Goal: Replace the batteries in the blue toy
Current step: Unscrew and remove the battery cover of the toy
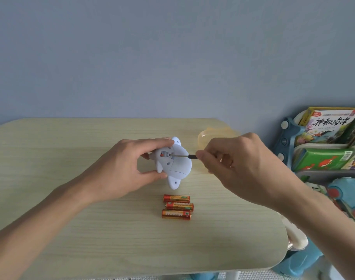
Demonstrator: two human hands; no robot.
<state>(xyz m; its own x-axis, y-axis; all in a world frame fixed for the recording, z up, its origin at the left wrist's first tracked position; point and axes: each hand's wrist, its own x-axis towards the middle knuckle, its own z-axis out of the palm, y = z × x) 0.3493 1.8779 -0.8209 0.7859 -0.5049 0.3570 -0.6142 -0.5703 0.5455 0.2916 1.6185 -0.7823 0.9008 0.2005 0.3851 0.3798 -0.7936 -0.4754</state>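
Behind the light wooden table (pixel 71 229) a plain blue-grey wall is seen. One blue toy (pixel 173 163) is held above the table by the left hand (pixel 122 168), whose fingers are closed around it. One small screwdriver (pixel 184 156) is pinched by the right hand (pixel 239 164), its tip set into the toy's underside. Three batteries (pixel 177 207) are laid side by side on the table just in front of the toy. One yellow bowl (pixel 209 142) is placed behind the toy. Beside the table, books (pixel 330 124) are kept on a shelf.

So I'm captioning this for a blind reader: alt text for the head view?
A left hand holds a pale blue toy while the right hand works a small screwdriver into it. Three orange batteries lie on the wooden table.
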